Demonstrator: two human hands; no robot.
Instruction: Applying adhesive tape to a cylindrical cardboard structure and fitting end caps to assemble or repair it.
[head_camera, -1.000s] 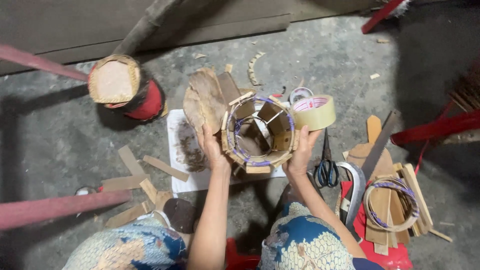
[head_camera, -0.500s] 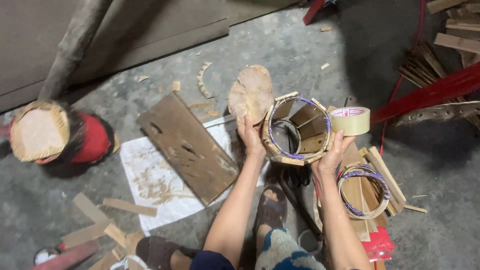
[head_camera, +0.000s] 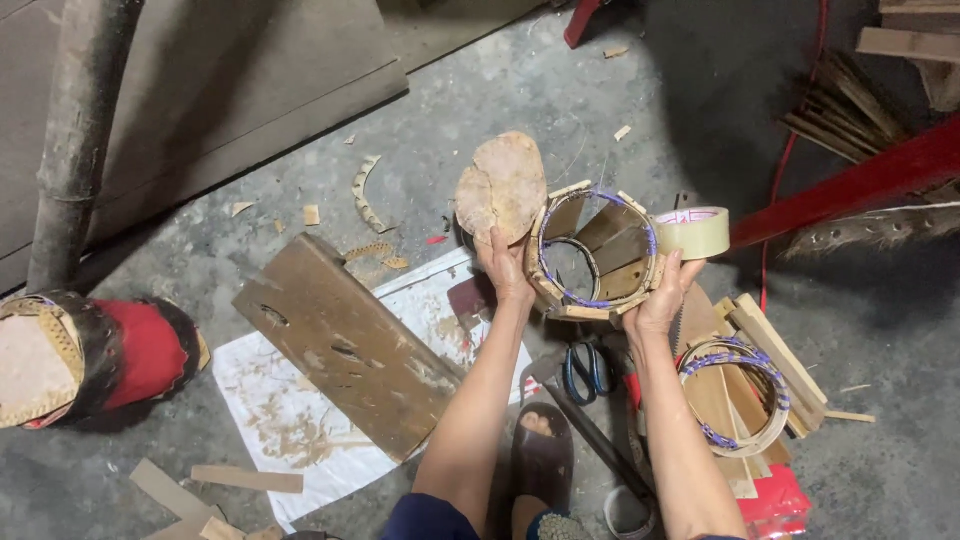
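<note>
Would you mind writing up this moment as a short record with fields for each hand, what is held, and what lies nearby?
left hand: grips the left side of the wooden slat drum frame
right hand: grips the frame's right side
frame: round, open, bound with blue cord, held above the floor
beside frame: tape roll, flat leather pieces
below hands: scissors, brown plank on white sheet
far left: red drum

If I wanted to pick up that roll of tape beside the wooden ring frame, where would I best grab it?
Probably by the rim of the roll of tape, coming from above and from its far right side. It lies flat with its hole facing up, so fingers can pinch the wall. The right hand and the slatted wooden drum frame crowd its near left side.
</note>
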